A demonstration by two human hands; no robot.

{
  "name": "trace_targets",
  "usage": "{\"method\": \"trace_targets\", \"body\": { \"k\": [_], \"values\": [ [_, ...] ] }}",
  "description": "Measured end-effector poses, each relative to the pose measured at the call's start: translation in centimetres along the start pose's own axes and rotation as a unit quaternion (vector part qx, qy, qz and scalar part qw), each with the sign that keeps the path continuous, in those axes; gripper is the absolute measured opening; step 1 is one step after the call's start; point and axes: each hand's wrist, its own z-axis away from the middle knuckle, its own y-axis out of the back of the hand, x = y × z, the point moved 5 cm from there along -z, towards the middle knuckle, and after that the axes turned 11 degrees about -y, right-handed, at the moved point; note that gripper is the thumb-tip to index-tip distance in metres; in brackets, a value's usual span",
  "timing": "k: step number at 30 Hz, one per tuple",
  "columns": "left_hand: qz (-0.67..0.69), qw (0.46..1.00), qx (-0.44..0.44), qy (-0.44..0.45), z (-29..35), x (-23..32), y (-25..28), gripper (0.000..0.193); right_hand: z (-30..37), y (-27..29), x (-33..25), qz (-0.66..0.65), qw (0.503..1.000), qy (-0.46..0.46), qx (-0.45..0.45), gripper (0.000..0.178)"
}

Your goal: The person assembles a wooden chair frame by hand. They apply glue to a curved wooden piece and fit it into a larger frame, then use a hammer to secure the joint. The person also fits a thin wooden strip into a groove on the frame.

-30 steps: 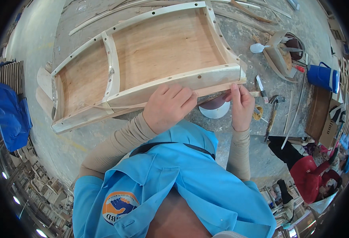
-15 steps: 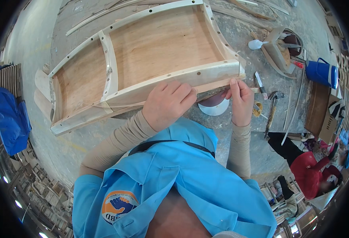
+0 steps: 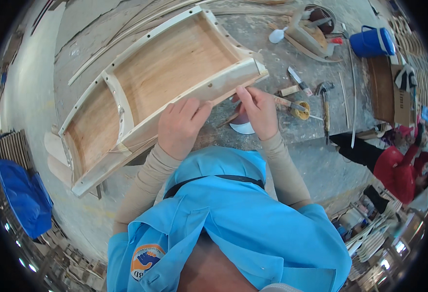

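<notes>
A curved wooden frame [image 3: 209,86] with a plywood panel [image 3: 170,63] set inside it lies at a slant in front of me. Drilled holes dot its pale rails, and a crosspiece [image 3: 120,100] divides it. Along its near side runs a thin wood strip [image 3: 223,99]. My left hand [image 3: 179,124] has its fingers curled over the strip against the middle of that side. Closer to the right corner, my right hand [image 3: 258,113] pinches the strip between thumb and fingers. Beneath the right hand, a round brown and white object [image 3: 243,124] is partly hidden.
Right of the frame lie a knife [image 3: 299,80], a hammer [image 3: 326,104] and a yellow glue pot [image 3: 301,111]. Farther back are a white bottle [image 3: 276,35], a curved wooden piece [image 3: 307,36] and a blue cooler [image 3: 372,42]. A person in red [image 3: 394,168] is at the right.
The frame appears farther left and more slanted as the view shifts. My right hand is now farther in from the frame's right corner. Both hands stay on the strip.
</notes>
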Motion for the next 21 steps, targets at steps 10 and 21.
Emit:
{"method": "trace_targets", "body": {
  "k": [10, 21],
  "values": [
    [-0.024, 1.0, -0.014, -0.01, 0.1, 0.5, -0.4, 0.022, 0.0, -0.1, 0.0, -0.021, 0.999, 0.034, 0.02, 0.037],
    [-0.033, 0.999, -0.015, 0.028, 0.1, 2.2, 0.6, 0.043, 1.6, 0.8, 2.9, -0.024, 0.999, 0.015, -0.027, 0.041]
  ]
}}
